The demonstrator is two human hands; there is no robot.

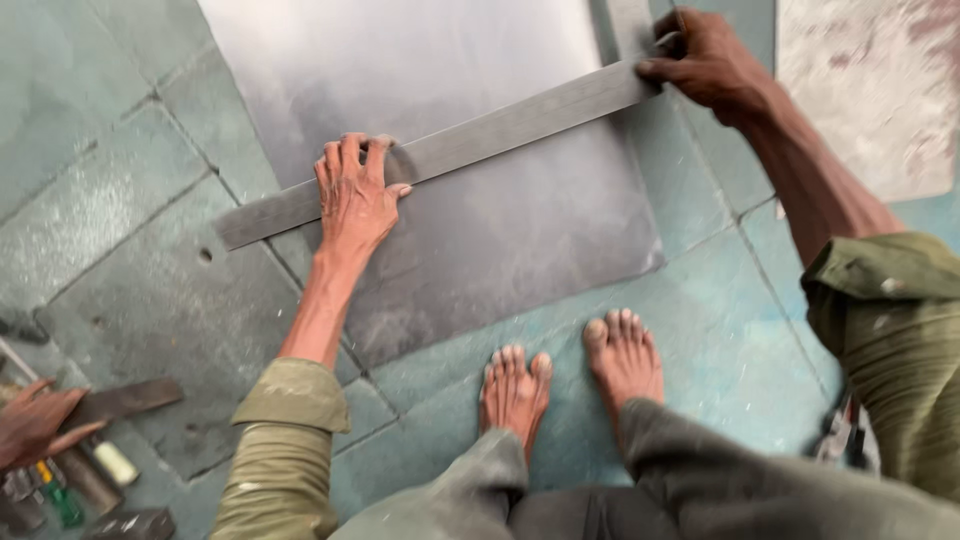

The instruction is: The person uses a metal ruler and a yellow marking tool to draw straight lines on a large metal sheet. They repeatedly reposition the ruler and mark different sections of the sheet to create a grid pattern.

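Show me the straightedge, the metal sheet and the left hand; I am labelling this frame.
straightedge [500, 135]: head view, bare middle of the strip.
metal sheet [420, 60]: head view, bare upper surface.
left hand [355, 195]: head view, back of hand.

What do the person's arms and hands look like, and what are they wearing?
Both arms wear loose olive-green sleeves rolled up to about the elbow, with folded cuffs and small pale smudges on the cloth. The forearms below are bare. The left hand and right hand are bare too: no gloves, rings or watch show. The fingers look dusty from work.
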